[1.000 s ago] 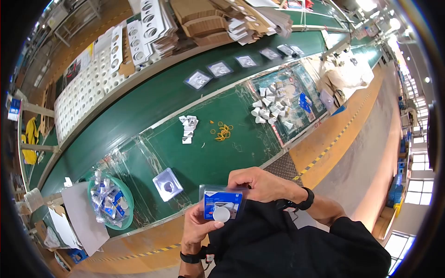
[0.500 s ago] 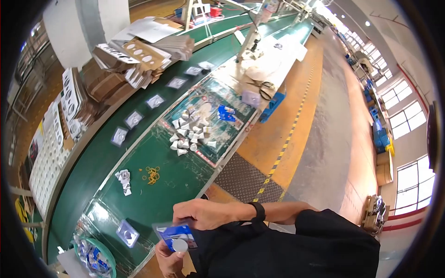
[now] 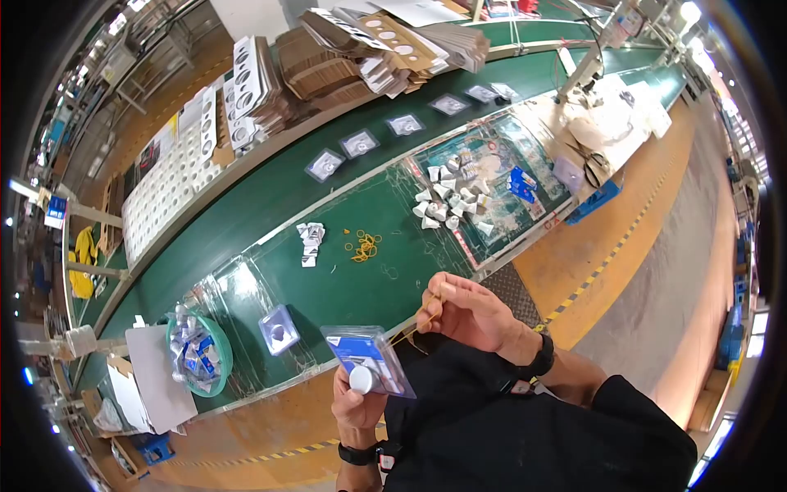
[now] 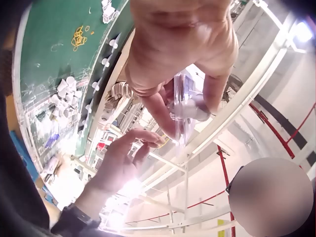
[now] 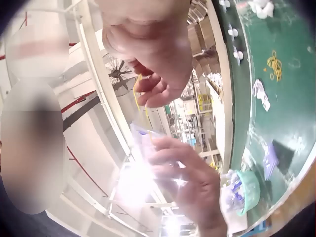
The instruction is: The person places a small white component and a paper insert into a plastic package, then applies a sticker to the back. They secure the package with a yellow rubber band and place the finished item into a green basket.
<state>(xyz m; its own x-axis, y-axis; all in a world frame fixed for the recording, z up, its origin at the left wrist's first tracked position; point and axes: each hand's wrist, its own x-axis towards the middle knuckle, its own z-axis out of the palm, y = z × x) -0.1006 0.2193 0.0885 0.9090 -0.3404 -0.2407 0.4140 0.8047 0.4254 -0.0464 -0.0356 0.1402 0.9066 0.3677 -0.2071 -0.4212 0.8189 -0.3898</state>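
Observation:
My left hand point(image 3: 357, 403) grips a clear plastic blister pack point(image 3: 348, 346) with a blue printed card and a round white piece at its front, the thumb beside the white piece. To the right of the pack, my right hand point(image 3: 475, 313) pinches a yellow rubber band point(image 5: 137, 94) between thumb and fingers. In the head view the band runs from those fingers to the pack's right edge. The left wrist view shows the pack point(image 4: 180, 116) edge-on between the left hand's thumb and fingers. Several loose yellow rubber bands point(image 3: 364, 246) lie on the green tabletop beyond the hands.
Left on the table stand a teal basket point(image 3: 229, 365) of packed items and another clear pack point(image 3: 279, 330). White cone-shaped pieces point(image 3: 447, 197) are heaped at the right. Folded paper slips point(image 3: 311, 243) lie mid-table. Several clear packs line the green conveyor point(image 3: 270, 193) behind.
The right hand has moved away from the pack's edge, drawing a rubber band out to the right. The pack is tilted more in the left hand. The head view swung right, then back.

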